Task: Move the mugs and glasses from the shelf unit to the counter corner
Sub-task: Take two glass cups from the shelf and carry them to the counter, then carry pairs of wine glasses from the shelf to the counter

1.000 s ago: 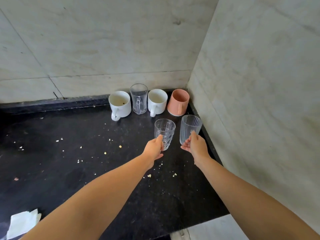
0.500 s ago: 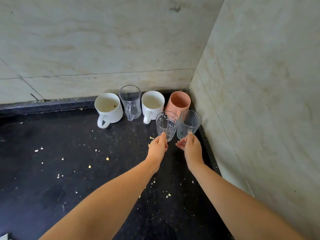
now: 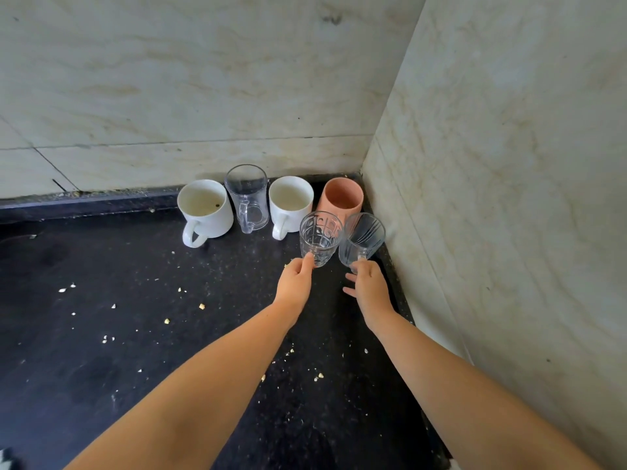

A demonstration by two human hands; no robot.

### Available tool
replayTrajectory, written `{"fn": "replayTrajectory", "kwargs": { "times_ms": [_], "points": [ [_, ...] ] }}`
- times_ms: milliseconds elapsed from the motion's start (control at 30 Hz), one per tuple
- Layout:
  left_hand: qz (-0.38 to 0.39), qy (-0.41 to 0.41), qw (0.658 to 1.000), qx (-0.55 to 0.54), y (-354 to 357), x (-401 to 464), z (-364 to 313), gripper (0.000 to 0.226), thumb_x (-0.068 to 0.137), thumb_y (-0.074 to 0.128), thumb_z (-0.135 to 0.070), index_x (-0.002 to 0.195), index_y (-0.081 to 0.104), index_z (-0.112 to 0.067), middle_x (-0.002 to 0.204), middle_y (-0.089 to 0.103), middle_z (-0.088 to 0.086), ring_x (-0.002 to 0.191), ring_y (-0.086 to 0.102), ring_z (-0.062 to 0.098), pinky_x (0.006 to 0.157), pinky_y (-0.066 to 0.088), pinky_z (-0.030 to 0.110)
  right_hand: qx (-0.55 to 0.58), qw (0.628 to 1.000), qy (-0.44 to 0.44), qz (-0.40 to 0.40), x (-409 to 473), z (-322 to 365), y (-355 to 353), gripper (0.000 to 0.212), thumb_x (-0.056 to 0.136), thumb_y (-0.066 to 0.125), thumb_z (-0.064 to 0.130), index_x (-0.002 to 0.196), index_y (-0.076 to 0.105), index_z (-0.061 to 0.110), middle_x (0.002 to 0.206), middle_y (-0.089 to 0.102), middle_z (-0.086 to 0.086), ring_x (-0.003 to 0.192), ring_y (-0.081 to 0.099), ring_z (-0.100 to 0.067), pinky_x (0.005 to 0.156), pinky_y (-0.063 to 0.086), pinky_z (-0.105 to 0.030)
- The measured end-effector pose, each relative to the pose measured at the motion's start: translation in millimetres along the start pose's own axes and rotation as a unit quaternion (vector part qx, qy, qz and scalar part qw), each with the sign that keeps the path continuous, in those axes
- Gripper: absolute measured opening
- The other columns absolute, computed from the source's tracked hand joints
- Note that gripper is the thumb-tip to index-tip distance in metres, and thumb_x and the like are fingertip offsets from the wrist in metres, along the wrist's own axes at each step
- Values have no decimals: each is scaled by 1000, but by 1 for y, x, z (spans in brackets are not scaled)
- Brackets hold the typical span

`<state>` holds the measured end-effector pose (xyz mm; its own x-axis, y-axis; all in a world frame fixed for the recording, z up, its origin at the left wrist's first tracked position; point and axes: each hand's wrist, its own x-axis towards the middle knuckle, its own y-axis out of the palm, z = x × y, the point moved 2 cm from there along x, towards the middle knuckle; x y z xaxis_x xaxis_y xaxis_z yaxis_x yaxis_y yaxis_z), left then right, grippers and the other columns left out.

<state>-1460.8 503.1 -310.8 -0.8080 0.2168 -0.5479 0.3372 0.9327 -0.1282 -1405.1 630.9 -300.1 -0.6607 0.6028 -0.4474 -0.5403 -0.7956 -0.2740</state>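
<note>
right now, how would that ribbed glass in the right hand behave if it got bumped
The ribbed glass looks thin and clear, so probably fragile against the wall. It is taller than its narrow base and tilted in the right hand, so likely to tip. Held only low by the fingers, it may slip.

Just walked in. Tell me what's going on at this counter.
A person is setting two clear glasses down in the corner of a black counter. The left hand grips the patterned glass near its base; the right hand holds the ribbed glass, which is tilted. Along the back wall stand two white mugs, a clear glass mug between them, and a pink cup in the corner. Crumbs are scattered on the counter.
</note>
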Motion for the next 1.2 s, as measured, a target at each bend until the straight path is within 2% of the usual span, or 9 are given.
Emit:
{"fn": "replayTrajectory", "kwargs": {
  "times_ms": [133, 233, 300, 367, 500, 633, 700, 933, 1200],
  "points": [
    [-22, 1, 999, 45, -18, -18, -10, 36, 95, 43, -45, 112, 53, -15, 115, 57, 9, 96, 56, 22, 99, 48, 46, -46, 997, 56, -19, -5, 10, -11, 30, 100, 36, 24, 118, 49, 4, 111, 55, -16, 105, 57, -34, 88, 53, -47],
    [-37, 6, 994, 99, -37, -34, -14, 38, 97, 42, -42, 118, 52, -12, 109, 59, 6, 96, 58, 21, 91, 51, 38, -62, 985, 163, 15, -16, 12, -10, 34, 99, 43, 16, 131, 46, 3, 127, 54, -18, 113, 56, -35, 90, 53, -47],
    [-46, 30, 984, 170, -55, -48, -11, 36, 97, 43, -41, 118, 52, -13, 106, 59, 2, 90, 56, 17, 81, 47, 32, -140, 973, 162, 87, -29, 13, 0, 34, 98, 46, 14, 130, 48, 2, 121, 55, -15, 109, 56, -31, 89, 54, -42],
    [-62, 55, 964, 254, -74, -63, -5, 33, 97, 44, -39, 116, 54, -14, 110, 60, 3, 95, 57, 18, 83, 48, 33, -276, 946, 82, 151, -42, 17, 15, 32, 98, 43, 12, 125, 51, -3, 109, 52, -13, 107, 56, -30, 91, 48, -39],
    [-131, 68, 905, 399, -127, -104, 20, 31, 96, 42, -35, 115, 56, -15, 117, 58, 5, 110, 53, 25, 89, 48, 40, -504, 824, -163, 200, -82, 32, 57, 25, 96, 36, 14, 110, 54, 5, 124, 54, -19, 115, 53, -35, 92, 44, -38],
    [-201, 32, 837, 507, -191, -152, 52, 31, 96, 38, -31, 115, 55, -14, 121, 56, 6, 117, 48, 28, 94, 41, 40, -659, 620, -369, 210, -127, 35, 109, 36, 96, 43, 21, 131, 43, 11, 135, 44, -12, 124, 44, -31, 97, 42, -43],
    [-234, 10, 824, 516, -221, -182, 69, 31, 97, 37, -31, 116, 54, -14, 122, 55, 6, 119, 46, 27, 96, 40, 39, -672, 557, -436, 217, -155, 35, 133, 39, 95, 46, 20, 132, 41, 13, 134, 44, -10, 123, 43, -29, 97, 41, -42],
    [-361, -86, 797, 477, -308, -345, 160, 32, 96, 39, -31, 117, 54, -12, 124, 56, 9, 120, 48, 30, 97, 40, 41, -615, 425, -600, 285, -317, -4, 223, 34, 93, 46, 16, 127, 43, 14, 131, 45, -9, 119, 44, -29, 93, 41, -41],
    [-429, -228, 779, 396, -334, -578, 312, 29, 94, 41, -29, 113, 55, -12, 119, 57, 11, 116, 49, 30, 94, 41, 40, -546, 316, -678, 379, -555, -103, 244, 34, 94, 43, 18, 127, 44, 11, 131, 46, -12, 121, 45, -32, 93, 42, -43]
  ]
}}
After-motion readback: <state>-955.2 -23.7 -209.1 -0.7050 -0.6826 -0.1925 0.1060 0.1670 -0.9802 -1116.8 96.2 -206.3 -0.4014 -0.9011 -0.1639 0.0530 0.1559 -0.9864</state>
